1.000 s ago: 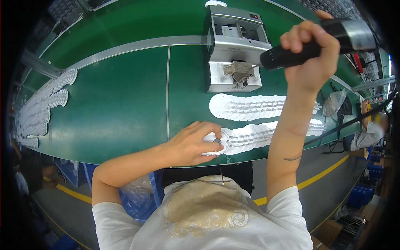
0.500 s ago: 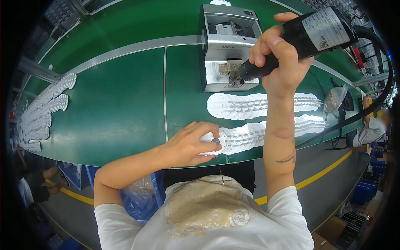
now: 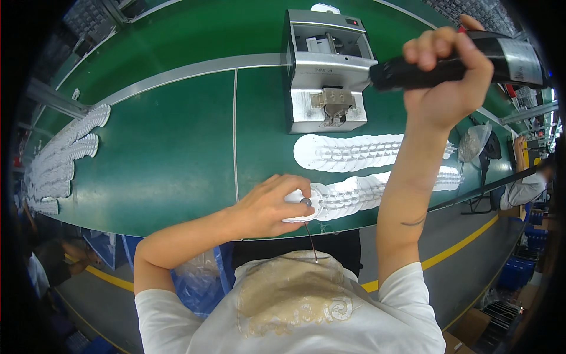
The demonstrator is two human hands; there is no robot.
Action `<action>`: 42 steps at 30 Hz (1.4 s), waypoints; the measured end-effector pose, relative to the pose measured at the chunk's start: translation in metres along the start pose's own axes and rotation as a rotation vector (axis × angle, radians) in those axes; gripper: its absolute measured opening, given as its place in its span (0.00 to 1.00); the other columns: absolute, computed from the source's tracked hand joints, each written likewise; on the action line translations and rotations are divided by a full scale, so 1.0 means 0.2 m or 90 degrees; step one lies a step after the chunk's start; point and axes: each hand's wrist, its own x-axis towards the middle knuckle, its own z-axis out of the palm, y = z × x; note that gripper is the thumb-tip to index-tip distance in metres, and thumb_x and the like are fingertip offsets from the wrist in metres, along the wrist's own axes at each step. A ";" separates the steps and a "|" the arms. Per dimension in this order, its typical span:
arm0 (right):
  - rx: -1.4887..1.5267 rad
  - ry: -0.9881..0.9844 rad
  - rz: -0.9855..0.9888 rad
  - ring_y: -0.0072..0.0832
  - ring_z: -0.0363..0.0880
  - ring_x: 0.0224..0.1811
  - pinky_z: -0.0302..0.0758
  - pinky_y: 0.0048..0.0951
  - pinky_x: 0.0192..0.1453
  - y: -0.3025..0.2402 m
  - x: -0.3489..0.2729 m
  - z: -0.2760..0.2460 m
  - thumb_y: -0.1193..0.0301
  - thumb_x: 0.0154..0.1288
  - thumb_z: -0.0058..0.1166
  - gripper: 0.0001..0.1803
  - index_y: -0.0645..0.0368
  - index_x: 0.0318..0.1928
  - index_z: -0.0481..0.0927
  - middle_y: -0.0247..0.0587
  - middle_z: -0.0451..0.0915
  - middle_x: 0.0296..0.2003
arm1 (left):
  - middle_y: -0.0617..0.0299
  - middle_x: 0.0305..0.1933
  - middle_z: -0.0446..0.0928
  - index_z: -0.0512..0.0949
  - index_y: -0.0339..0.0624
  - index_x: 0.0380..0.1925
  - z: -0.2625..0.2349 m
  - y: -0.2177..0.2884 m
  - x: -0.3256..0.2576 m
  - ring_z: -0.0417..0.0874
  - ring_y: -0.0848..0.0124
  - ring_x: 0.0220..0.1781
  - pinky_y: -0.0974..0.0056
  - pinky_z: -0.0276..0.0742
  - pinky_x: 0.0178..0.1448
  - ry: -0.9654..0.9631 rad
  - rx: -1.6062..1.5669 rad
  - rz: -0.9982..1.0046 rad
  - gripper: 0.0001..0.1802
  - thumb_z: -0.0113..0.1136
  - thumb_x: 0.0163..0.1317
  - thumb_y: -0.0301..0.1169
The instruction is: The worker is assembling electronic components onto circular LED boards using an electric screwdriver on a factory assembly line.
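1. Presently, a black cylindrical power screwdriver (image 3: 454,62) is held raised above the green desk (image 3: 165,141) by the right hand (image 3: 451,76), whose grip is closed fully around the tool's barrel.
2. The tool's dark tip is pointed left, toward the grey metal box-shaped machine (image 3: 327,71) standing on the desk.
3. A white round plastic disc (image 3: 303,203) at the near edge of the desk is pressed down by the left hand (image 3: 268,206), the fingers curled loosely over it; the grip is partly closed on the disc.
4. That disc is found at the left end of a near row of overlapping white round discs (image 3: 377,189), laid across the desk in front of the person.
5. A second, farther row of overlapping white discs (image 3: 354,152) is laid just in front of the machine.
6. More white parts in rows (image 3: 65,153) are seen at the far left of the desk, well apart from both hands.
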 end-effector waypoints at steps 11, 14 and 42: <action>-0.058 0.063 -0.112 0.26 0.67 0.22 0.70 0.37 0.33 0.01 0.17 -0.08 0.72 0.57 0.47 0.17 0.58 0.47 0.67 0.37 0.69 0.23 | 0.60 0.46 0.70 0.79 0.47 0.35 0.01 0.00 -0.01 0.74 0.60 0.49 0.59 0.71 0.48 0.002 0.017 0.004 0.16 0.69 0.42 0.28; 0.022 -0.053 -0.080 0.24 0.65 0.21 0.67 0.33 0.31 -0.11 0.06 -0.05 0.68 0.59 0.44 0.19 0.58 0.51 0.65 0.35 0.67 0.23 | 0.60 0.46 0.70 0.79 0.47 0.35 0.01 0.01 0.01 0.74 0.60 0.49 0.59 0.72 0.48 -0.009 0.021 0.010 0.16 0.69 0.42 0.28; -0.042 -0.102 0.188 0.21 0.61 0.11 0.64 0.25 0.17 -0.07 -0.50 0.17 0.74 0.51 0.49 0.22 0.61 0.49 0.64 0.35 0.64 0.17 | 0.61 0.46 0.70 0.80 0.49 0.34 0.00 -0.01 -0.03 0.76 0.62 0.42 0.60 0.72 0.45 0.034 0.047 0.023 0.14 0.67 0.44 0.29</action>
